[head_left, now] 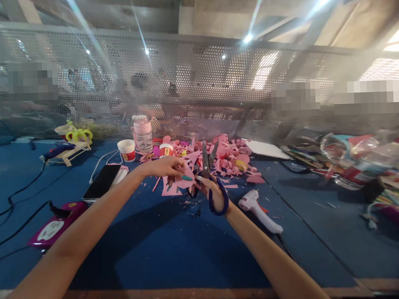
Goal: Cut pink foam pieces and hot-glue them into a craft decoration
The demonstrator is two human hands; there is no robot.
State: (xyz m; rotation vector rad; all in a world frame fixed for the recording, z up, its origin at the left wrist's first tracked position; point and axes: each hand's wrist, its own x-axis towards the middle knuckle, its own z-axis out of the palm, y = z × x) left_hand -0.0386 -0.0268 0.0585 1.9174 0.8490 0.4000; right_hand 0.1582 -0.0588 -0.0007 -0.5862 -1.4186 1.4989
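My left hand (167, 167) is closed on a piece of pink paper (188, 171), pinched between long green-nailed fingers above the blue table. Just right of it, my right hand (210, 187) grips a pair of scissors (205, 162) with dark blue handle loops. Their blades point away from me and stand apart, with no paper seen between them. One handle loop hangs around the base of my right hand. More flat pink paper (171, 190) lies under my left hand. Behind both hands spreads a heap of pink paper scraps (227, 155).
A white glue gun (260, 212) lies at right, a phone (102, 182) and a purple power socket (58, 224) at left. Paper cups (126, 150) and a pink-lidded bottle (142, 135) stand behind. A clear plastic jar (360, 170) lies far right. A perforated metal screen (197, 80) closes the back.
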